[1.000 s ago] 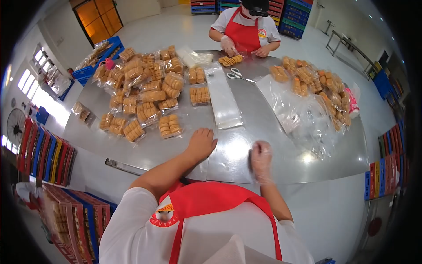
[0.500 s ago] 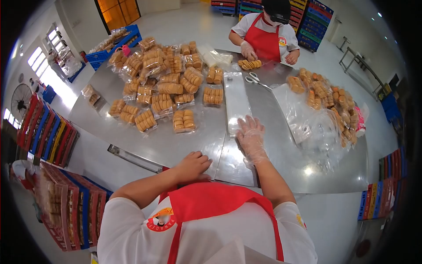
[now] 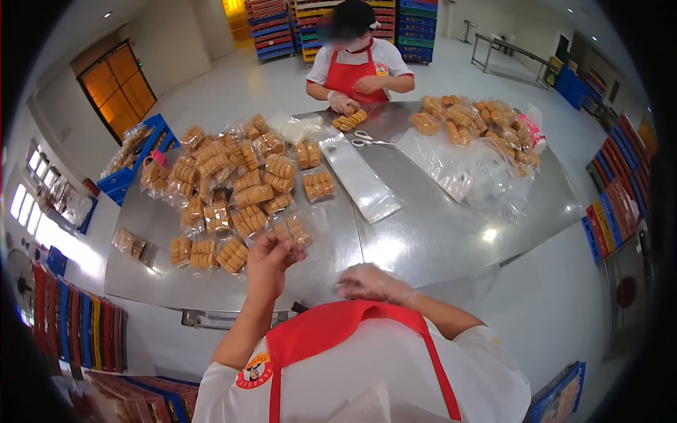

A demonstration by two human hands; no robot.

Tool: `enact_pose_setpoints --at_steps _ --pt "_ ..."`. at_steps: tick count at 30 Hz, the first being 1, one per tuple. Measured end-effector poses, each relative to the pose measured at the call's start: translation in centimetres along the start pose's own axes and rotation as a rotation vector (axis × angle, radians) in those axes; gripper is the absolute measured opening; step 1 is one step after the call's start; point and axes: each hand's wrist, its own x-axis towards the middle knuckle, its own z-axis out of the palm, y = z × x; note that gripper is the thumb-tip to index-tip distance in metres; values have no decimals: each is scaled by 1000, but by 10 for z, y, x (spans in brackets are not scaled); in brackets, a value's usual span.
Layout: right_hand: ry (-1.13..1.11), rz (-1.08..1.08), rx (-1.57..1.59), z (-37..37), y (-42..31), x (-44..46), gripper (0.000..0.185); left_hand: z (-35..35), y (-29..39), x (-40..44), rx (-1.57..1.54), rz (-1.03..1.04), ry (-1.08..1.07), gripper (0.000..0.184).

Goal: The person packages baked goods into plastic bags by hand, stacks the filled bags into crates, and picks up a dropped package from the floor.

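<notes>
My bare left hand [image 3: 275, 255] is at the front of a pile of bagged cookies. Its fingers are pinched together at the clear bag of a cookie pack [image 3: 297, 230], partly hidden behind them. My right hand [image 3: 375, 283], in a clear plastic glove, hovers over or rests at the table's near edge, fingers bent and blurred; I cannot tell whether they hold anything. Beyond it lies a stack of flat clear plastic bags [image 3: 361, 176]. More cookie packs [image 3: 247, 190] are heaped to the left.
Across the steel table [image 3: 423, 240], a co-worker [image 3: 360, 70] handles loose cookies [image 3: 349, 120]. Scissors [image 3: 363, 139] lie nearby. At right are more bagged cookies [image 3: 486, 123] and loose clear plastic [image 3: 486, 183]. Crates [image 3: 88, 303] stand at left, with a blue crate [image 3: 141, 158] beyond the table.
My left hand has gone from the table edge forward to the cookie pack. My right hand has come off the flat plastic bags and back towards my body. The view has turned right.
</notes>
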Motion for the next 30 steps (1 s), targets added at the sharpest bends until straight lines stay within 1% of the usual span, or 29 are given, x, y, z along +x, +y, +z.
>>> enact_pose_setpoints --at_steps 1,2,4,6,8,9,10,12,13,15,16,18,19,20,21,22,23,26,27,29,30 --pt "-37 -62 327 9 -10 8 59 10 2 -1 -54 -6 -14 9" --pt "-68 -130 650 14 -18 17 69 13 2 -5 -6 -37 -71 9" --pt "-148 84 1236 -2 -23 55 69 19 0 -10 77 -82 -190 10" --pt "276 -388 1597 -28 -58 45 52 14 1 -18 29 -71 -286 11" --pt "475 -348 1878 -53 -42 43 35 -8 0 -20 23 -71 -376 11" --pt "584 -349 1748 -70 -32 35 29 -20 -1 -21 69 -94 -374 11" --pt "691 -346 1614 -83 -24 26 23 -37 -6 -18 105 -159 -412 14" --pt "897 -183 1386 -101 -38 8 20 -66 -20 -7 167 -290 -486 20" --pt "984 -95 1264 -107 -52 1 18 -71 -25 -2 301 -219 -442 26" --pt "901 0 778 -107 -84 -3 16 -72 -28 12 563 -65 -333 39" --pt "841 36 534 -103 -98 -1 15 -64 -22 16 611 141 -312 41" --pt "596 -34 195 -87 -118 9 15 -33 -1 15 703 557 -216 45" --pt "528 -134 -8 -79 -127 17 13 -16 6 11 505 537 -272 35" --pt "450 -259 -208 -72 -133 26 12 -10 5 8 381 487 -342 27" --pt "533 -201 -12 -63 -134 32 10 -5 7 5 261 450 -406 20" --pt "603 -127 189 -53 -132 34 8 8 10 -3 216 461 -273 12" --pt "664 -28 389 -47 -130 37 8 18 12 -8 179 395 -138 10" --pt "552 36 575 -43 -144 35 7 20 6 -3 -3 285 -105 16" --pt "288 -17 488 -53 -151 29 5 16 2 -2 58 265 -112 22" --pt "271 -167 256 -54 -149 37 5 11 -6 -3 181 206 -143 34" --pt "267 -240 144 -55 -148 40 4 10 -8 -5 214 252 -127 35"
